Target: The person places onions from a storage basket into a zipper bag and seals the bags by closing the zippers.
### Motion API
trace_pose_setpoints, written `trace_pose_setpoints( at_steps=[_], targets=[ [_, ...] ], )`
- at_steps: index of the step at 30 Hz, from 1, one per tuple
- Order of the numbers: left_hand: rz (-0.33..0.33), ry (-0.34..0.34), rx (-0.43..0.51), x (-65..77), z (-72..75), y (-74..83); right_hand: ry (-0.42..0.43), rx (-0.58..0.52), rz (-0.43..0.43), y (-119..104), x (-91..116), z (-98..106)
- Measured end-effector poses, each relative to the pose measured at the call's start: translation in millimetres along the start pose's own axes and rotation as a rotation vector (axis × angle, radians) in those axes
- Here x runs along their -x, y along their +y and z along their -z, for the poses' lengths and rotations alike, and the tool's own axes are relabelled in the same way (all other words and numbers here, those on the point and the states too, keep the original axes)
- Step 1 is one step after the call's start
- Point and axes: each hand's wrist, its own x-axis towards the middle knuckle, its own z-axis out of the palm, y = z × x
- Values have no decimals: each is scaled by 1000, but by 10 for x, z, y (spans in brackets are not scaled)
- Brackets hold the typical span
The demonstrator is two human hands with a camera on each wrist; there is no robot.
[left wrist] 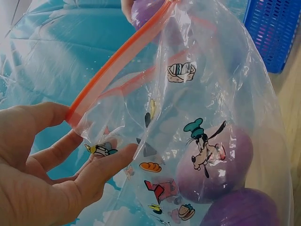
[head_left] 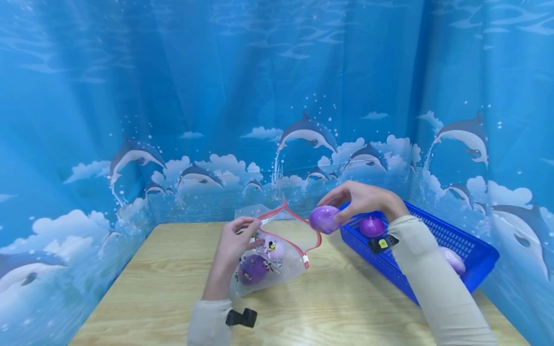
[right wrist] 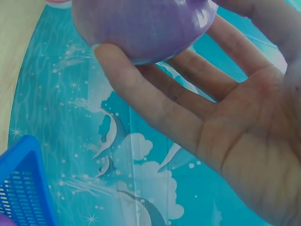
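Observation:
My left hand (head_left: 235, 242) grips the rim of a clear zip bag (head_left: 290, 276) with a red zip edge and cartoon prints. The bag's mouth gapes towards the right. Through the film show a pale purple onion (left wrist: 214, 169) and a darker purple one (left wrist: 242, 209). Held in the fingers and thumb of my right hand (head_left: 363, 199) is a glossy purple onion (head_left: 323, 219), just right of the bag's mouth. In the right wrist view, the upper part of this onion (right wrist: 141, 28) is cut off by the frame.
A blue perforated basket (head_left: 480, 264) stands on the right of the wooden table (head_left: 151, 288), under my right forearm. Inside it lie a bright purple onion (head_left: 371, 226) and a paler purple one (head_left: 452, 260). A dolphin-print curtain (head_left: 242, 96) hangs behind the table.

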Motion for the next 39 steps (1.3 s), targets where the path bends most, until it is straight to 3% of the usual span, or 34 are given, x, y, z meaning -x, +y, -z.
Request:
trace_pose_setpoints(
  at_steps=[13, 20, 29, 39],
  targets=[
    [-5, -14, 6, -55, -27, -87, -19, -18, -37, -33, -108, -166],
    [-4, -15, 4, -62, -37, -99, -34, -2, -7, -62, -179, -241],
    [17, -23, -19, -51, -28, -71, -7, -2, -41, -101, -281, -339],
    [29, -13, -6, -17, 25, -9, 10, 42, -24, -99, -335, -374]
  ],
)
